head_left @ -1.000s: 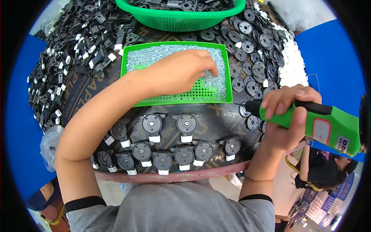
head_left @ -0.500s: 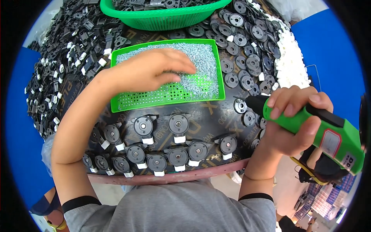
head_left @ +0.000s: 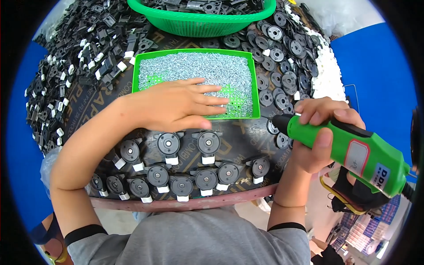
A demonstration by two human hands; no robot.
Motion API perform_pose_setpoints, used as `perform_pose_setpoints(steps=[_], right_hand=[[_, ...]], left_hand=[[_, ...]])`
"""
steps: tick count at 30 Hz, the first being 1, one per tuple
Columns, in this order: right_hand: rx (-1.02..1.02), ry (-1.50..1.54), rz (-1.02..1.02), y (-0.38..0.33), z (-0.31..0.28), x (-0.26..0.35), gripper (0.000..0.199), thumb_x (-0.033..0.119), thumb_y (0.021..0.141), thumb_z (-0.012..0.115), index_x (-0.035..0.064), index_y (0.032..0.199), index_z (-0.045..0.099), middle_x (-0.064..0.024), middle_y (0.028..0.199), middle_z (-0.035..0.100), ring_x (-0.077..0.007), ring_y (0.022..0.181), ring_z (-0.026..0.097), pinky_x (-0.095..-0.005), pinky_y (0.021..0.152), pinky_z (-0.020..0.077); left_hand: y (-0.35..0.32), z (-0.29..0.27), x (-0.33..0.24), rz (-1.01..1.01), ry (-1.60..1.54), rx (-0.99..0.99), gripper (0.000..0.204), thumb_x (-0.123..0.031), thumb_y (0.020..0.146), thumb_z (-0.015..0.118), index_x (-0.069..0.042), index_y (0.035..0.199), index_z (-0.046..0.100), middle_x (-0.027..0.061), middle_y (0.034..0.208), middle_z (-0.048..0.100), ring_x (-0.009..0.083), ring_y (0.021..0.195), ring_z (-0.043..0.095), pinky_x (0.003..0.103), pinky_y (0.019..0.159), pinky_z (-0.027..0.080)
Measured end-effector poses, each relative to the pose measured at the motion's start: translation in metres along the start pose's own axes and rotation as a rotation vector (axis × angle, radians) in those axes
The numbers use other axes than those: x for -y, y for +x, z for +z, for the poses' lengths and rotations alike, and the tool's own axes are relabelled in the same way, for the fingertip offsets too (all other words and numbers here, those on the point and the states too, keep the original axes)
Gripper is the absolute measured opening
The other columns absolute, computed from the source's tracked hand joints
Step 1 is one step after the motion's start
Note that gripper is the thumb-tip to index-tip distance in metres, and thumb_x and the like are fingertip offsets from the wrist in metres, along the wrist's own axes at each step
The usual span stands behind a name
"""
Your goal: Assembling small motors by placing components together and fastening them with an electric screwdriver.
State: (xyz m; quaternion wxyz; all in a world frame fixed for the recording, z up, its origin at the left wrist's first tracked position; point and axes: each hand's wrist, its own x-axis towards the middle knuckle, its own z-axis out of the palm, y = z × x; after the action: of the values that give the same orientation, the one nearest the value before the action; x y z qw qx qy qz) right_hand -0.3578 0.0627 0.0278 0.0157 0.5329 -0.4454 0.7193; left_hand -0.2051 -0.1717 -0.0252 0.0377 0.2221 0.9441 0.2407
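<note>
Black part heap [head_left: 88, 57]: left of the screw tray [head_left: 255, 90]; angular pieces piled loosely, many with white ends.
Desk lettering [head_left: 96, 105]: tan print across the dark desk [head_left: 247, 134], left of the tray and again on its near side; heaps and forearm cover portions.
Left hand [head_left: 179, 105]: released, fingers spread, palm down over the tray's near-left part; thumb reaches past the near rim. Contact between fingertips and screws: cannot tell.
Wheel assemblies [head_left: 168, 143]: near side of the tray, two uneven rows; black discs on brackets, white ends toward the wearer.
Screws [head_left: 198, 66]: small, silvery, inside the tray; thick layer along its far side, thinner at near right, where the green perforated floor shows.
Green basket [head_left: 198, 27]: beyond the tray's far rim, filled with black parts.
Disc pile [head_left: 289, 81]: right of the tray; round, black, overlapping.
Right hand [head_left: 320, 128]: right of the tray, grasping a green power screwdriver [head_left: 338, 139]; its nose points at the tray's near-right corner.
White heap [head_left: 327, 70]: farther right of the tray, beyond the discs.
Screwdriver labels: right of the tray, on the tool body; red-bordered pale label [head_left: 357, 158] with faint marks, then pale sticker [head_left: 380, 176] with bold dark lettering.
</note>
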Motion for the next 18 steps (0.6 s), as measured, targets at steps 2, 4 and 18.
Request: perform_pose_setpoints(steps=[2,4,18], right_hand=[[0.022,0.013,0.001,0.006,-0.007,0.005,0.041,0.014,0.089,0.074,0.0054,0.120,0.049,-0.0119,0.085,0.058,-0.0229,0.072,0.061,-0.0427,0.068,0.0560],[-0.050,-0.007,-0.015,0.004,-0.001,0.010,0.043,0.015,0.090,0.074,0.0040,0.123,0.050,-0.0156,0.085,0.059,-0.0277,0.074,0.062,-0.0449,0.067,0.0565],[-0.088,-0.151,0.054,0.013,0.019,-0.007,0.041,0.032,0.095,0.068,0.0095,0.122,0.046,-0.0101,0.080,0.055,-0.0203,0.058,0.057,-0.0370,0.054,0.0535]], left_hand=[[-0.021,-0.009,-0.003,-0.026,0.015,0.005,0.061,-0.052,0.103,0.037,-0.008,0.142,0.053,0.0083,0.151,0.047,0.0332,0.145,0.035,0.052,0.121,0.022],[-0.035,-0.019,-0.008,-0.076,0.109,0.002,0.062,-0.054,0.100,0.039,-0.010,0.142,0.053,0.0065,0.152,0.047,0.0333,0.145,0.035,0.053,0.121,0.023],[0.007,0.001,0.009,0.099,0.074,0.026,0.063,-0.055,0.101,0.036,-0.012,0.144,0.051,0.0041,0.156,0.041,0.0316,0.149,0.026,0.055,0.122,0.017]])
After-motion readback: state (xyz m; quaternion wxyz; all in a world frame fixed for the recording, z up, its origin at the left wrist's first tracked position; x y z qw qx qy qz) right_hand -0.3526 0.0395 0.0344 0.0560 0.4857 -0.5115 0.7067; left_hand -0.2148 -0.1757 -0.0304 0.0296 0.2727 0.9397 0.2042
